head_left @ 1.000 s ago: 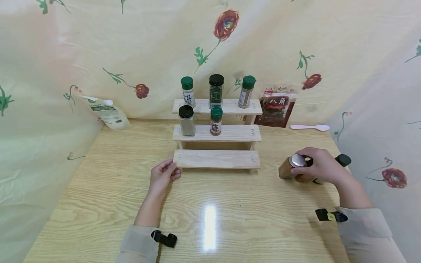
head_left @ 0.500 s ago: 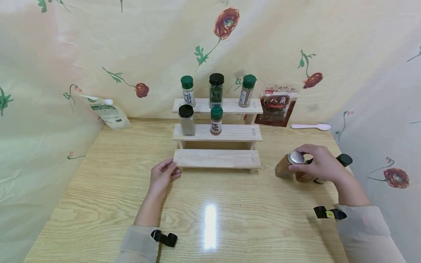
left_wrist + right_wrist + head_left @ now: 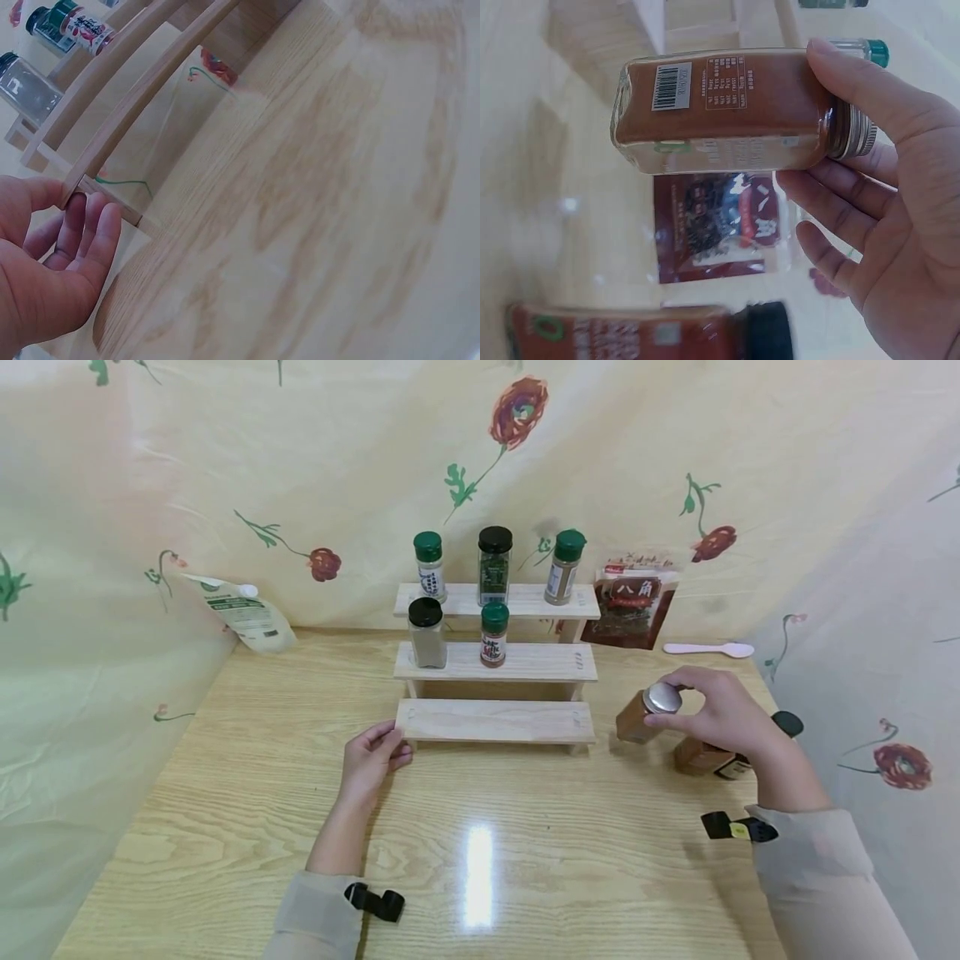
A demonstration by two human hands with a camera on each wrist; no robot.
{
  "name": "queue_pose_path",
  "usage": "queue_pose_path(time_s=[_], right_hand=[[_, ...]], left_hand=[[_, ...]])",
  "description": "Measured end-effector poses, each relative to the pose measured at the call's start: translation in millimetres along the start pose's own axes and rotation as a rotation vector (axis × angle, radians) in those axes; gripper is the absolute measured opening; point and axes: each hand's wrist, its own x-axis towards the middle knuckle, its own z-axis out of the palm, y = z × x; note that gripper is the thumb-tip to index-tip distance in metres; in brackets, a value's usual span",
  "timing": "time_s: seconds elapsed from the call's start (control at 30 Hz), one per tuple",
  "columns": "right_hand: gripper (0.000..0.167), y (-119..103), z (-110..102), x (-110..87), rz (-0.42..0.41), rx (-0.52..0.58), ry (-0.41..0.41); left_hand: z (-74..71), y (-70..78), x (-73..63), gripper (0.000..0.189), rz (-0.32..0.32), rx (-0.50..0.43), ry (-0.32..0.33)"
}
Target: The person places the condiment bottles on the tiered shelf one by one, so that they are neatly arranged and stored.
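Observation:
My right hand (image 3: 716,714) grips a glass spice jar (image 3: 634,720) of brown powder near its silver lid, tilted, left of two other jars. In the right wrist view, thumb and fingers hold this jar (image 3: 727,112) around its neck. My left hand (image 3: 369,766) pinches the left end of the lowest step of a three-step wooden rack (image 3: 495,721); in the left wrist view the thumb and fingers meet at that board's end. The middle step carries a black-lidded jar (image 3: 428,639) and a green-capped jar (image 3: 493,639). Three more jars, one a black-lidded herb jar (image 3: 495,568), stand on the top step.
Right of the held jar, a brown-powder jar (image 3: 696,757) and a black-capped jar (image 3: 786,724) stand partly behind the right hand. A dark red packet (image 3: 630,610) leans on the back wall, near a pale spoon (image 3: 708,650). A white pouch (image 3: 251,620) lies at back left.
My right hand has lifted the silver-lidded jar and moved it left and a little back, away from the other jars. The left hand has stayed on the rack.

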Motion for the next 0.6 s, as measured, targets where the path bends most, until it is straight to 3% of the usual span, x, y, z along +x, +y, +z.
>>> queue_pose_path(time_s=[0.23, 0.6], right_hand=[[0.037, -9, -8, 18.4, -0.078, -0.007, 0.014], [0.037, -26, -22, 42.9, -0.094, -0.011, 0.012]], left_hand=[[-0.1, 0.5, 0.1, 0.035, -0.010, -0.004, 0.006], [0.2, 1.2, -0.5, 0.034, -0.015, 0.016, 0.008]])
